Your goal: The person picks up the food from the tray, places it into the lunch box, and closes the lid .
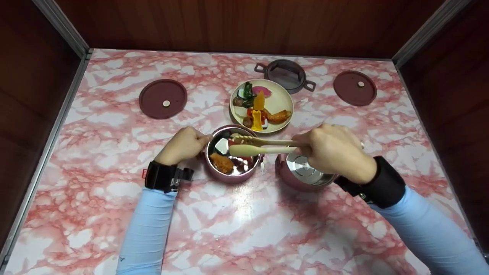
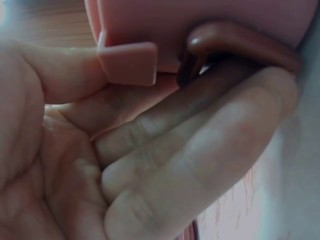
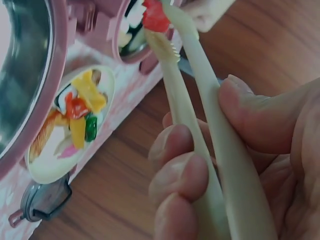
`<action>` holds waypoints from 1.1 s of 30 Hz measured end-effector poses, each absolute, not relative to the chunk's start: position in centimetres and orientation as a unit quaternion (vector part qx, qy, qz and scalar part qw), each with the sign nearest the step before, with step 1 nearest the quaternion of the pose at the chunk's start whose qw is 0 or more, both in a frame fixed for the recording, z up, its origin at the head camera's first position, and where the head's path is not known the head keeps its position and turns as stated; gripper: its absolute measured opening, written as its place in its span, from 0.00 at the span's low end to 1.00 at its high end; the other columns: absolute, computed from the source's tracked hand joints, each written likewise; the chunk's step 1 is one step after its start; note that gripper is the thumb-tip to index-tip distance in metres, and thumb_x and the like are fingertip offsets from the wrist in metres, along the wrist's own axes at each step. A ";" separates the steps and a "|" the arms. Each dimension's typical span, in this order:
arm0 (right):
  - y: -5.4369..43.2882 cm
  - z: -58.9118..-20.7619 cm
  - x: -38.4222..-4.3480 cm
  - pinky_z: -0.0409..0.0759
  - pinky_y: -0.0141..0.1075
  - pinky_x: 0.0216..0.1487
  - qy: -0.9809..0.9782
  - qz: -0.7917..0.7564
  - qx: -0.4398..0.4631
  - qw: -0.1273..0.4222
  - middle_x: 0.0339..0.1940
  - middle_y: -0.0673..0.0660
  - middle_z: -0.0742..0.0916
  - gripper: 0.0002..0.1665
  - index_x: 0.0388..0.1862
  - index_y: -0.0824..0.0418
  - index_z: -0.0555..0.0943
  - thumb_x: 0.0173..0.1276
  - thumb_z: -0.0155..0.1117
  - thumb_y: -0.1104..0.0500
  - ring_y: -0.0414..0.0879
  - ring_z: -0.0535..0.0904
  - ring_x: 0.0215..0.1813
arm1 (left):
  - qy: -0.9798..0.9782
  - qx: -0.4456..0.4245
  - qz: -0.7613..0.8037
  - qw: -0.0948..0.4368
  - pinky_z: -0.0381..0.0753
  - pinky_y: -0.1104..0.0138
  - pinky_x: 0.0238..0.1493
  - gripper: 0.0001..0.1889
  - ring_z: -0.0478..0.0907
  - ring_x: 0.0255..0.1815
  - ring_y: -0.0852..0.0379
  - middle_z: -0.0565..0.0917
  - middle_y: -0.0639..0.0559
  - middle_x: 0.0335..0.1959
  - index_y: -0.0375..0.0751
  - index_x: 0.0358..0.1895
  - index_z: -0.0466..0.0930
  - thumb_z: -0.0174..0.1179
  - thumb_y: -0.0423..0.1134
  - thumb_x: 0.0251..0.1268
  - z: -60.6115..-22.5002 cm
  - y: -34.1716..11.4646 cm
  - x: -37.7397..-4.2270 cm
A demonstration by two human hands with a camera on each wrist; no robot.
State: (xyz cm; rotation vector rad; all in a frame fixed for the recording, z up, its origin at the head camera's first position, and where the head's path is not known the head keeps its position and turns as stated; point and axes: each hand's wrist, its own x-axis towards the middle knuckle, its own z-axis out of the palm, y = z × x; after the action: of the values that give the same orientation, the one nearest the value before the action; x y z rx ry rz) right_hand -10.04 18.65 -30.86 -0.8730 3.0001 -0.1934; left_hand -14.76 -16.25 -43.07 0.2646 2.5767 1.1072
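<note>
My left hand [image 1: 183, 145] grips the left side of a small pink pot [image 1: 233, 178]; in the left wrist view its fingers lie under the brown handle [image 2: 240, 40] and the thumb touches a pink tab [image 2: 131, 64]. My right hand [image 1: 336, 149] holds cream tongs [image 1: 244, 150] sideways above this pot. Between the tong tips is a red food piece [image 3: 156, 17]. Inside the pot lie a brown fried-looking piece [image 1: 221, 163] and a white piece [image 1: 222, 146]. Under my right hand stands a second pink pot [image 1: 301, 183], its shiny bottom partly hidden.
Behind the pots, a cream plate [image 1: 280, 97] bears several colourful food pieces. A dark grey lid-like piece with two side handles [image 1: 286, 74] lies behind it. Round maroon lids rest at the left [image 1: 162, 95] and right [image 1: 353, 89]. Dark wooden walls [image 1: 244, 25] border the table.
</note>
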 end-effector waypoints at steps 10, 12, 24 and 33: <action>17.2 -31.0 -9.4 0.64 0.41 0.12 0.967 -0.020 -0.248 0.061 0.19 0.49 0.80 0.04 0.28 0.45 0.85 0.63 0.71 0.52 0.48 0.73 0.20 | 0.904 0.095 0.388 0.154 0.74 0.62 0.26 0.28 0.71 0.17 0.55 0.74 0.53 0.12 0.40 0.13 0.75 0.52 0.49 0.75 -43.1 -16.2 -14.7; 17.0 -30.8 -9.4 0.64 0.42 0.12 0.970 -0.006 -0.233 0.076 0.17 0.49 0.78 0.06 0.26 0.45 0.84 0.63 0.70 0.51 0.49 0.72 0.20 | 0.904 0.095 0.389 0.153 0.73 0.62 0.25 0.28 0.71 0.17 0.55 0.74 0.54 0.12 0.41 0.13 0.75 0.52 0.49 0.75 -43.1 -16.2 -14.7; 16.3 -30.9 -9.4 0.69 0.47 0.16 0.969 -0.006 -0.228 0.093 0.20 0.48 0.81 0.09 0.23 0.44 0.82 0.63 0.69 0.51 0.50 0.76 0.23 | 0.902 0.090 0.393 0.155 0.74 0.62 0.26 0.27 0.72 0.17 0.55 0.75 0.53 0.13 0.41 0.14 0.76 0.53 0.48 0.75 -43.0 -16.2 -14.7; 16.5 -30.2 -9.4 0.70 0.45 0.17 0.971 -0.013 -0.213 0.110 0.22 0.49 0.82 0.03 0.33 0.47 0.87 0.64 0.69 0.51 0.48 0.75 0.24 | 0.900 0.088 0.395 0.161 0.76 0.61 0.28 0.27 0.74 0.18 0.54 0.78 0.49 0.14 0.43 0.13 0.74 0.53 0.50 0.75 -43.0 -16.2 -14.7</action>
State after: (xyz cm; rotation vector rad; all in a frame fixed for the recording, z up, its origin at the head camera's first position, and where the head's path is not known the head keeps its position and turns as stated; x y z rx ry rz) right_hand -9.41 16.49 -30.24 -0.6267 2.8531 -0.0391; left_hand -14.70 -16.16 -43.04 0.2502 2.5699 1.1276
